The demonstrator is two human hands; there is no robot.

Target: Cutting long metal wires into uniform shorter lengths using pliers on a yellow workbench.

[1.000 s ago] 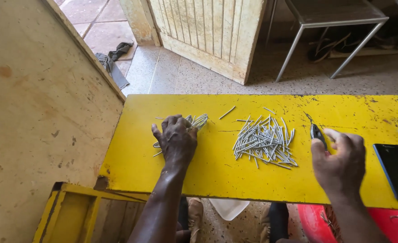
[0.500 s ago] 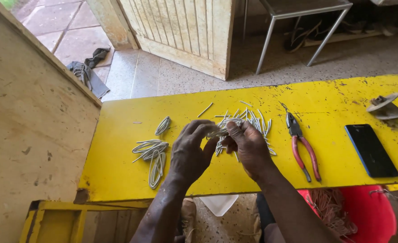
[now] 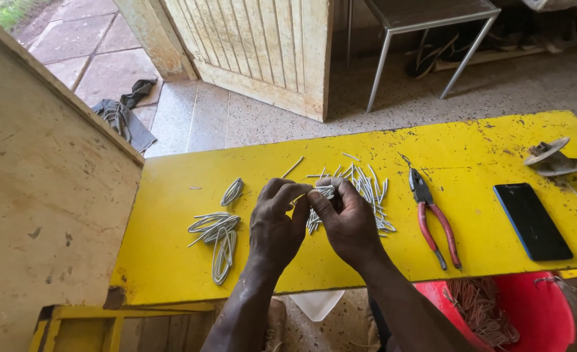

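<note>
**Hands meet over wire pieces at the yellow table**

Hands front and centre: the left hand [image 3: 277, 225] and the right hand [image 3: 348, 221] come together above the middle of the yellow table [image 3: 471, 146], fingertips pinching a short grey wire piece [image 3: 325, 191] between them. Both hands are closed on that same piece, held just above the tabletop.

Right behind the hands, toward 1 o'clock, lies the loose pile of cut wire pieces [image 3: 373, 189], spread out like a fan. Over at 9 o'clock from the hands sit the bent wire loops [image 3: 218, 233], a cluster of them, with a smaller bundle [image 3: 232, 191] just above. At 3 o'clock, red-handled pliers [image 3: 433, 218] lie flat on the table, jaws pointing away from the person. Further right, a black phone [image 3: 531, 220] lies face up, and at 2 o'clock a grey metal part [image 3: 552, 158] rests near the far corner.

The table's paint is chipped and scuffed at the edges. A red bucket [image 3: 536, 313] stands under its right end with tangled wire inside. To the left, a big pale wooden board [image 3: 41, 195]. Beyond the table, speckled floor, a slatted wooden door [image 3: 262, 45], the legs of a metal stand [image 3: 425, 32], and cloth [image 3: 122, 114] lying on the doorstep.
</note>
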